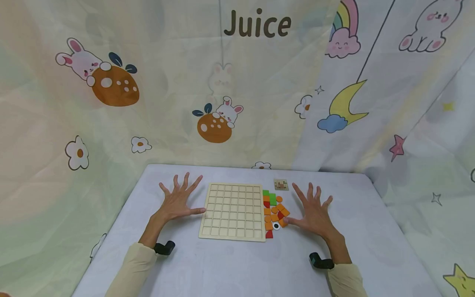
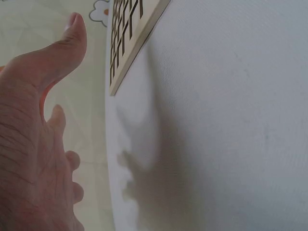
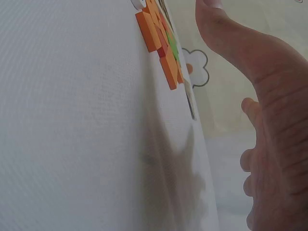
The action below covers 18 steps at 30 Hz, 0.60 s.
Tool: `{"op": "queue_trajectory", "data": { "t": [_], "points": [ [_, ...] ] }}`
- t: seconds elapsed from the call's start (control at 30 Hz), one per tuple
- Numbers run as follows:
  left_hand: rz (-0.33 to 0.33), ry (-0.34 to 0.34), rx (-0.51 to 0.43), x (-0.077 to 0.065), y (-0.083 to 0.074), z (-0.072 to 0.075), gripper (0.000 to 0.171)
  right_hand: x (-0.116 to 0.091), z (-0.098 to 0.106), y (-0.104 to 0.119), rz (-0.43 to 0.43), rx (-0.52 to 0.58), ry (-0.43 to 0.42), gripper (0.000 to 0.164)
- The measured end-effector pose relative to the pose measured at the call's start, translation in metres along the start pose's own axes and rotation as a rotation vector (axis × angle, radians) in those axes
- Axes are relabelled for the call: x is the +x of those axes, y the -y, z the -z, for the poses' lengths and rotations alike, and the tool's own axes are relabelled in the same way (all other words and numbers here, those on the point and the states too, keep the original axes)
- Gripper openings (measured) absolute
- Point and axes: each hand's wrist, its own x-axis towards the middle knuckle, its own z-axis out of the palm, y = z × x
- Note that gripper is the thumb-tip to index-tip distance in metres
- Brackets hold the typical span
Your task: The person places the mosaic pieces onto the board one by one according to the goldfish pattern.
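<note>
A pale wooden grid board [image 1: 233, 212] with square recesses lies in the middle of the white table. Along its right edge are loose flat pieces: orange squares [image 1: 281, 207] and circles, green pieces [image 1: 272, 199], red pieces [image 1: 269, 234] and a white disc with a black centre [image 1: 276, 226]. My left hand [image 1: 178, 203] hovers left of the board, fingers spread, its thumb overlapping the board's left edge in the head view. To the right of the pieces my right hand [image 1: 313, 212] is held with fingers spread, thumb overlapping an orange piece. Neither hand holds anything.
Behind the pieces lies a small square card [image 1: 281, 184] with a grid pattern. A printed fabric curtain [image 1: 167, 103] hangs behind and beside the white table [image 1: 237, 268]. Each wrist wears a black camera [image 1: 165, 248].
</note>
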Motion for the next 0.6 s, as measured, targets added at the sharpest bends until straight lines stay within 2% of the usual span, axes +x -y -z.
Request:
{"op": "queue_trajectory", "data": {
  "t": [0.17,0.33,0.4,0.47,0.6],
  "points": [
    [-0.006,-0.003,-0.028,0.001,0.0004,-0.0034,0.12,0.0001,0.002,0.001,0.014,0.008,-0.041,0.119],
    [0.022,-0.01,-0.164,-0.0008,-0.0011,-0.0089,0.109,0.0024,0.0036,0.0033,0.016,0.057,-0.12,0.096],
    [0.048,-0.049,-0.231,-0.0029,-0.0028,-0.0099,0.095,0.0035,0.0038,0.0044,0.02,0.079,-0.164,0.082],
    [0.067,-0.117,-0.259,-0.0048,-0.0044,-0.0102,0.076,0.0045,0.0036,0.0049,0.017,0.084,-0.201,0.068],
    [0.07,-0.256,-0.253,-0.0067,-0.0082,-0.0075,0.042,0.006,0.0002,0.0043,-0.004,0.072,-0.25,0.045]
  ]
}}
